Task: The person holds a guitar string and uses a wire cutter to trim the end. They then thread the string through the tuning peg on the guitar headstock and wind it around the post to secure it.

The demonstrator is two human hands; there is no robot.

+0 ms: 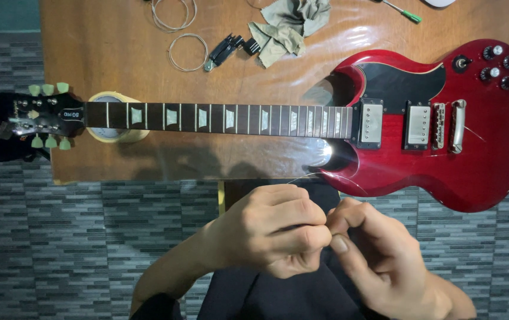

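Thin steel wire, a guitar string [302, 176], is arcing faintly up from between two bare hands at the bottom centre of the frame toward the lower edge of a red electric guitar [408, 172]. The left hand [272, 231] and the right hand [379, 255] are meeting fingertip to fingertip at about six o'clock from the guitar's neck joint, both closed in a tight pinch; the string appears to be held where thumbs and forefingers are pressing together, though the wire itself is too fine to follow inside the grip.

The guitar is lying flat across a brown wooden table [118, 41], body at three o'clock, headstock [41, 115] with pale green tuning pegs at nine o'clock, overhanging the table's left edge. Its dark fretboard [219, 118] is showing no strings, and the neck is resting on a roll of tan tape [109, 133].

At twelve o'clock on the table, two coiled strings [188, 52] are lying beside a black string-winder tool [225, 50], which is touching a crumpled grey-green cloth [290, 26]. A green-handled screwdriver [405, 13] is lying near the table's far edge, at about one o'clock. Grey patterned flooring [58, 249] is showing below the table.
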